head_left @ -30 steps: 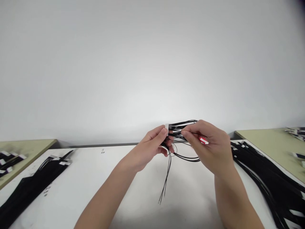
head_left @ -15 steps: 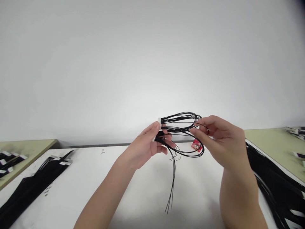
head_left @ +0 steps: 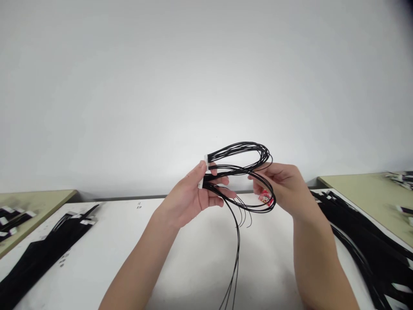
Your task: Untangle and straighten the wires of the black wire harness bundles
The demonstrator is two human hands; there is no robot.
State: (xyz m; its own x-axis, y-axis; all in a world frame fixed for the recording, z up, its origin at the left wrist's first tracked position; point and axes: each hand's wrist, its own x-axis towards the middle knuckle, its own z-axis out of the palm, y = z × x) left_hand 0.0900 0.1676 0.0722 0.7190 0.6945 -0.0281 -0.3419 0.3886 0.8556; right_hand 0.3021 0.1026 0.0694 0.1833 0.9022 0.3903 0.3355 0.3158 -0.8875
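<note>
My left hand (head_left: pixel 190 193) grips a wire harness by its two white connectors, the upper connector (head_left: pixel 206 162) under the thumb and the lower connector (head_left: pixel 201 184) against the palm. From them, thin black wires (head_left: pixel 258 156) bend round in two loops to the right. Several loose wire ends (head_left: pixel 238 241) hang below the hand. My right hand (head_left: pixel 282 185) is at the right side of the loops, fingers bent and partly behind them, with a single wire curving to its pinched fingertips. The fingertips are partly hidden.
Black wire bundles with white connectors (head_left: pixel 61 241) lie on the white table (head_left: pixel 122 241) at left. More black bundles (head_left: pixel 361 241) lie at right. Greenish side tables (head_left: pixel 342 185) flank it, with further harnesses on them. A red wrapper (head_left: pixel 265 198) shows behind the loops.
Both hands and the harness have shifted a little left. The upper loop has opened wider and risen. My right hand has moved in behind the loops, and the loose ends hang lower.
</note>
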